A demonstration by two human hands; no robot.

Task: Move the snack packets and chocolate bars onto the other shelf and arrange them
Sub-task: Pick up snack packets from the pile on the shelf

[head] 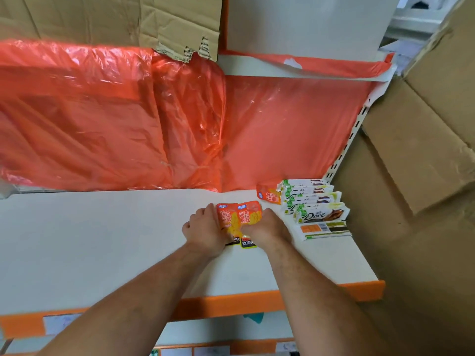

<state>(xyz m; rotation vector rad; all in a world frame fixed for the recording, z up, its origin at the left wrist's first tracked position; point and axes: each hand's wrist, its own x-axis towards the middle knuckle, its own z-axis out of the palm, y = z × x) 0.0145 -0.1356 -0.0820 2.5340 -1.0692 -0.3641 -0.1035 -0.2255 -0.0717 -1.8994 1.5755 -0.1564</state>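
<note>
Both forearms [159, 283] reach in from the lower edge over the orange front lip of the shelf [102, 240]. The left hand [205, 231] and right hand [268, 228] meet on the white shelf surface. Each grip is closed round the lower end of one of two orange snack packets [239, 217], which stand side by side and touch. A third orange packet [268, 197] lies nearer the back, just beside the row of Dove chocolate bars [313, 201] stacked against the right upright. One bar [324, 231] lies face-down at the front. The step in hand appears to be placement and alignment of the packets. The next move probably calls for setting both down level with the third packet, then releasing without disturbing the bars.
</note>
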